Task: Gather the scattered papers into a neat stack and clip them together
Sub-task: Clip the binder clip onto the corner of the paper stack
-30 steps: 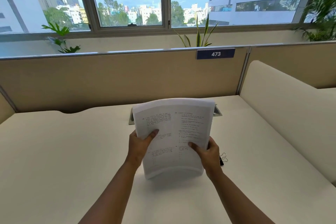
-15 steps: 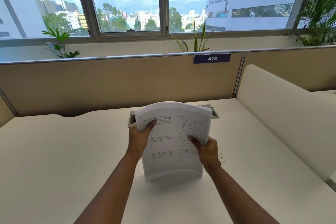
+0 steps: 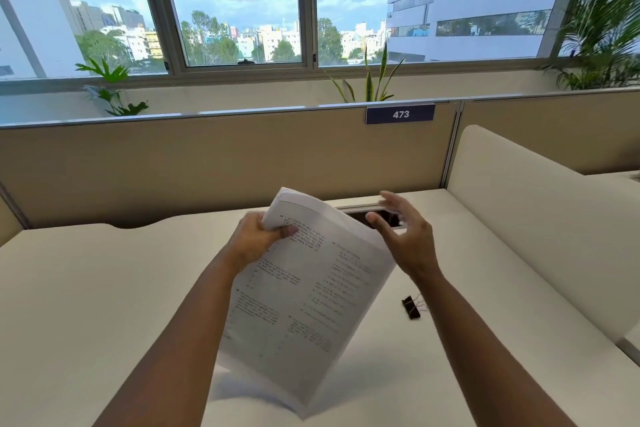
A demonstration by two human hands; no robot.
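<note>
A stack of printed white papers (image 3: 308, 302) hangs tilted above the cream desk (image 3: 104, 288), its lower corner pointing down towards me. My left hand (image 3: 258, 239) grips the stack at its upper left corner, thumb on the front page. My right hand (image 3: 403, 236) is off the papers, just beyond their upper right edge, fingers spread and holding nothing. A black binder clip (image 3: 411, 307) lies on the desk to the right of the stack, below my right wrist.
A cable slot (image 3: 374, 215) is cut into the desk behind the papers. A tan partition (image 3: 207, 163) with a blue "473" label closes the back. A cream side panel (image 3: 540, 239) rises on the right. Plants stand on the window sill.
My right hand let go of the stack and lifted away, fingers spread. The papers, held upright by both hands before, now tilt diagonally from my left hand alone. The binder clip has come into full view.
</note>
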